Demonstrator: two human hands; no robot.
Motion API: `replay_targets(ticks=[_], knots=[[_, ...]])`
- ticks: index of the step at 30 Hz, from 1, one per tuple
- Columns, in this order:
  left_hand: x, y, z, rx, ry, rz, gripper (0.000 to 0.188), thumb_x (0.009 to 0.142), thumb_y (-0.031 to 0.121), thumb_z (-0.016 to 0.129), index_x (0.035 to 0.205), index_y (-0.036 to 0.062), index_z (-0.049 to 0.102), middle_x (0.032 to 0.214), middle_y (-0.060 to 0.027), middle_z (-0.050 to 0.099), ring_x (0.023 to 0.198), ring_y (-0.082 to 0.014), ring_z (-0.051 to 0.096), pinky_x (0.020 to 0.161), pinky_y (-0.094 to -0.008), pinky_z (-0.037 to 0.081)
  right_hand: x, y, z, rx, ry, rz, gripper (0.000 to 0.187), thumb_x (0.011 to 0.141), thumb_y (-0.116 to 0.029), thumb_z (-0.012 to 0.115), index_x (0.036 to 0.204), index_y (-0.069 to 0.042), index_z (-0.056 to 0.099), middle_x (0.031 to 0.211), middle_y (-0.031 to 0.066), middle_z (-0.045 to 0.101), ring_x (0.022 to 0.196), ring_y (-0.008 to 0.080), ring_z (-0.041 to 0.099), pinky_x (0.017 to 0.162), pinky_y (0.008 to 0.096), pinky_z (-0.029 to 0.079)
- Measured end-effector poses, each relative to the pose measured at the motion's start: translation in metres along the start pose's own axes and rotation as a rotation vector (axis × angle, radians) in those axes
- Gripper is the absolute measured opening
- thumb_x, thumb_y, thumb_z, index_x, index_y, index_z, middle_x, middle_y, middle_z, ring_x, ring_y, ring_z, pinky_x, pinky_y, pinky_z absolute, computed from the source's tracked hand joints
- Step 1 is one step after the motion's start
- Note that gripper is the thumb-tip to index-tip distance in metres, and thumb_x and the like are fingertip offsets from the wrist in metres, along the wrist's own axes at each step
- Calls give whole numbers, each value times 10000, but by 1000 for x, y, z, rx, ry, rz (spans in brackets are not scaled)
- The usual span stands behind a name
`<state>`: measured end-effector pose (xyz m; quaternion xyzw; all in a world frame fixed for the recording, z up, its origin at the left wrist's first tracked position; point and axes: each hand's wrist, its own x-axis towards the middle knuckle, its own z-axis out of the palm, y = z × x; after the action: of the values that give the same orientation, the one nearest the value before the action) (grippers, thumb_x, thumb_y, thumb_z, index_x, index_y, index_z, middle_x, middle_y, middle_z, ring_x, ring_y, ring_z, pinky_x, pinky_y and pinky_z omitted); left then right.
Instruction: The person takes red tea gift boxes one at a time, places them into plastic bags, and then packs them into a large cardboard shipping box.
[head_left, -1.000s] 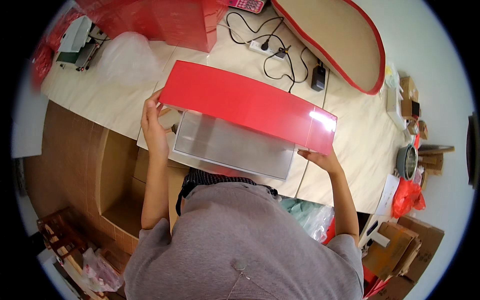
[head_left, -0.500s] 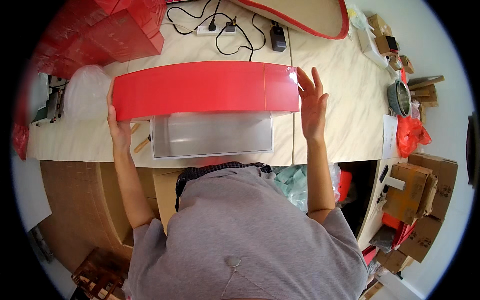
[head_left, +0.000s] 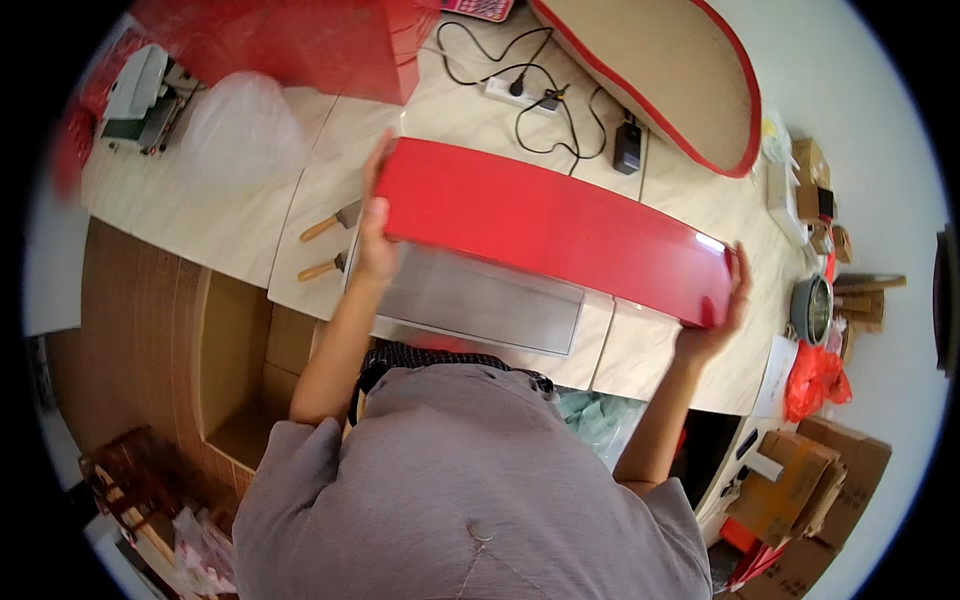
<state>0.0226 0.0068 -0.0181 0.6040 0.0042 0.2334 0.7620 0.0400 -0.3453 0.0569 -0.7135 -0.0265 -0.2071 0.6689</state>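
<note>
A long red box (head_left: 550, 218) is held across in front of me, its right end lower in the picture than its left. My left hand (head_left: 377, 225) grips the left end, thumb on the near face. Around the right end, the fingers of my right hand (head_left: 728, 310) are closed. Below the box on the table lies a grey rectangular panel (head_left: 480, 305) with a pale border, its far part hidden by the box. Two wooden-handled tools, one a flat-bladed scraper (head_left: 325, 226), lie left of the panel near my left hand; the second tool (head_left: 322, 269) is partly hidden.
Large red boxes (head_left: 330, 45) and a clear plastic bag (head_left: 242, 125) stand at the far left. A power strip (head_left: 522, 95) with black cables and a beige red-edged piece (head_left: 670, 70) lie at the back. Cardboard boxes (head_left: 790, 480) are piled at the right.
The red box has shifted right relative to the panel and tilted in view. My right hand, spread beside its end before, now closes on it. The whole view has turned, uncovering the two wooden-handled tools.
</note>
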Motion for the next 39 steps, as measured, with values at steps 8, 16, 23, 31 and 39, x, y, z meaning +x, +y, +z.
replay_targets(ticks=[8,16,23,31,39], knots=[[14,17,-34,55,36,26,955,742,631,498,1444,56,201,1268,-112,464,1142,-196,469,986,-322,336,-14,36,30,97,-97,66,714,852,-513,401,1336,12,384,1336,143,415,1266,244,366,1061,383,280],[13,70,-125,255,169,10,864,796,628,422,1439,78,247,1244,-111,509,1069,-167,509,906,-273,380,-43,43,125,114,-303,-38,703,817,-498,427,1300,13,400,1344,167,397,1297,273,324,1078,393,230],[10,73,-131,197,144,-38,764,858,545,341,1438,58,243,1432,-144,352,1311,-239,339,1085,-362,234,-39,60,126,155,-295,-102,713,823,-533,434,1249,38,452,1304,166,450,1255,270,385,1061,381,255],[13,32,-37,113,-78,-38,711,895,527,304,1418,45,288,1430,-115,360,1314,-228,331,1085,-347,224,-24,54,29,156,-118,25,689,767,-432,481,1291,11,419,1316,162,429,1238,271,402,1034,399,328],[13,-10,-85,90,202,-382,653,910,608,326,1335,125,439,1116,-36,550,1029,-130,495,875,-325,399,-38,46,53,191,-105,19,753,777,-541,498,1300,-9,394,1330,180,401,1262,289,361,1061,423,276]])
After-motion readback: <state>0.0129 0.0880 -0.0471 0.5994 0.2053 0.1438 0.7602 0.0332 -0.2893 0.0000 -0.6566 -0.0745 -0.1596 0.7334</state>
